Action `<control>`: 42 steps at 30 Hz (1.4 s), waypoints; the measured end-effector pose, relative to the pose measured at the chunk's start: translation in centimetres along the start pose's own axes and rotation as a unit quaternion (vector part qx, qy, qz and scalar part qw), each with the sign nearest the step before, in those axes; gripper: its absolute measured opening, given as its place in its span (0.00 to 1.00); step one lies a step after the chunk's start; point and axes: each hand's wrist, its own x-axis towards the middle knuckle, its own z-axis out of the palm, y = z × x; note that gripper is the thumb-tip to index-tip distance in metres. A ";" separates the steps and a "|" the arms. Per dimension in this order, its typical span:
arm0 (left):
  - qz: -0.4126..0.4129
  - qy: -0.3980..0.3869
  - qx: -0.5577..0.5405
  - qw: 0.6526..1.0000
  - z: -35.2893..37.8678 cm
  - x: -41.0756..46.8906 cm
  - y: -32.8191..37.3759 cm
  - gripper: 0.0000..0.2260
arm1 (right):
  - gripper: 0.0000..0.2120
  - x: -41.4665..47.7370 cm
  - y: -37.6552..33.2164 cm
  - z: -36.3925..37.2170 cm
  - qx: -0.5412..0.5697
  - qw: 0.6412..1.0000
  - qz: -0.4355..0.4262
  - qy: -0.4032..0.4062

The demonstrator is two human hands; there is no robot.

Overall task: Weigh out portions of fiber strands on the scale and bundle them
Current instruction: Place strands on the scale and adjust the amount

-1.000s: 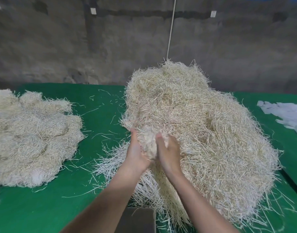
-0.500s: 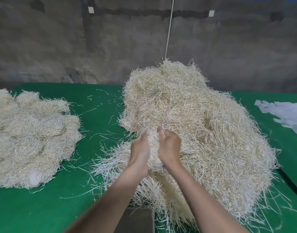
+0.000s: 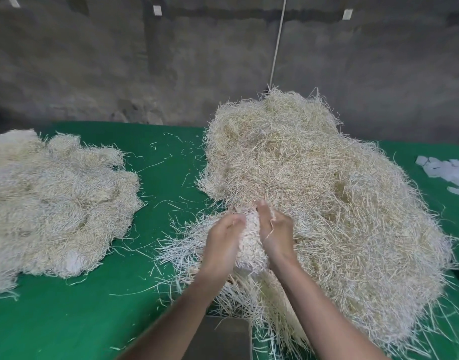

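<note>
- Our big heap point(image 3: 327, 198) of fiber strands fills the right side, as stock to draw from.
- Our left hand point(image 3: 223, 245) and right hand point(image 3: 276, 229) both curl round one bunch point(image 3: 250, 240) at the heap's near-left edge, probably gathering a portion.

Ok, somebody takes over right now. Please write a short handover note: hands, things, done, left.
Left hand and right hand: both grip one bunch of strands between them, at the near edge of the big loose pile.
Grey plate, likely the scale: bottom edge, between the forearms.
Second pile: left side of the green table.
Done: bunch gathered. Left: weigh it, bundle it.
</note>
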 end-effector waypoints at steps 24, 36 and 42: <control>-0.032 -0.007 -0.266 0.963 -9.5 -2.1 -2.8 0.40 | 0.41 -3.9 -0.8 11.3 -0.016 0.998 0.032 -0.055; 0.022 0.187 -0.074 0.979 -25.8 3.5 -5.0 0.22 | 0.46 -2.8 -1.9 23.6 0.061 0.941 0.046 -0.329; 0.000 0.289 -0.166 0.943 -34.5 10.1 -4.5 0.29 | 0.17 -0.5 3.0 27.3 -0.096 0.917 0.076 -0.379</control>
